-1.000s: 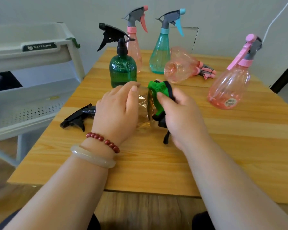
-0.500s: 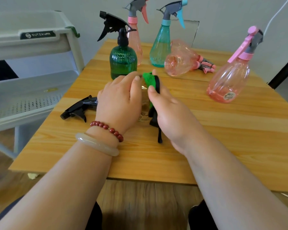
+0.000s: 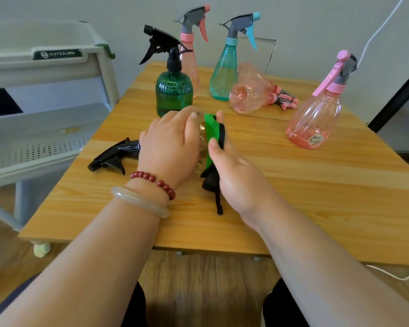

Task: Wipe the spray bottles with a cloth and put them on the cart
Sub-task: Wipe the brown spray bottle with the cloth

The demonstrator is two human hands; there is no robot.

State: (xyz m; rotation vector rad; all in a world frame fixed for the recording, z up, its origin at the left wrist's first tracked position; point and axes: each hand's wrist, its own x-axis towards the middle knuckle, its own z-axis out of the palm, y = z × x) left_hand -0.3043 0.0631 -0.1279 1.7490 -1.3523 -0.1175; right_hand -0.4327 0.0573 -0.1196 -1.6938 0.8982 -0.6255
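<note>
table (image 3: 316,197) | standing: green bottle (image 3: 174,93), teal bottle (image 3: 223,74), two pink bottles (image 3: 189,64) (image 3: 315,119) | lying: pink bottle (image 3: 250,93), clear bottle (image 3: 113,159)

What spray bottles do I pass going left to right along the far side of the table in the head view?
From the left: dark green bottle, teal bottle, pink bottle lying on its side, upright pink bottle.

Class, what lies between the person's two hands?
In the head view: the green cloth, pinched by the right hand, against the black-trigger bottle that the left hand grips.
</note>
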